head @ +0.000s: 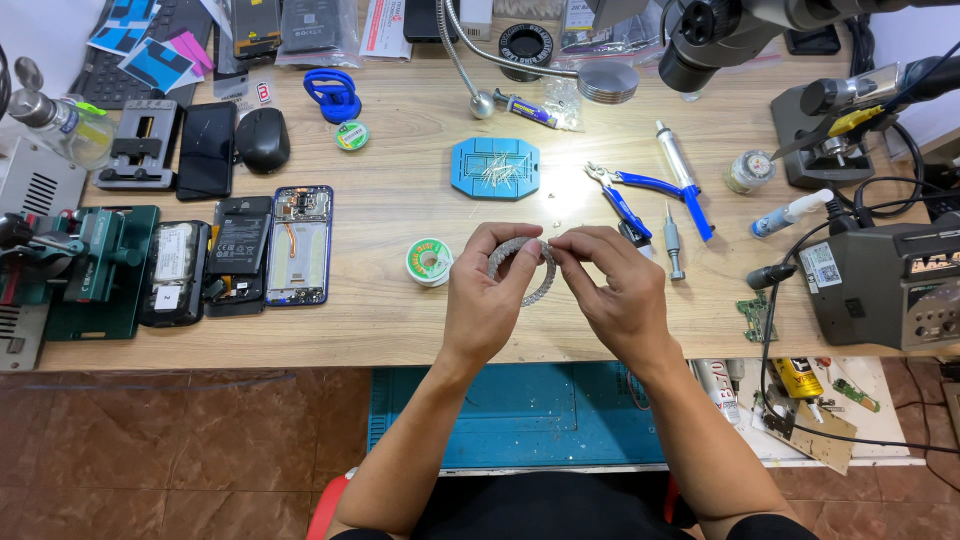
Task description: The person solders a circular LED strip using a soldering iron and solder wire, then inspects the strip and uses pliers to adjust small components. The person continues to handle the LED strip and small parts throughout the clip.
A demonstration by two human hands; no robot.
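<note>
Left hand [484,300]: closed around a silvery ring-shaped roll of tape [522,270], steadied above the wooden bench [400,320].
Right hand [615,290]: fingertips pinched narrowly on the roll's top edge, apparently at its loose end.

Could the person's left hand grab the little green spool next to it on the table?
Probably yes. The green spool lies on bare wood just beside the left hand, nothing between them. But that hand and the right hand both hold a silvery ring, so it must let go first.
</note>
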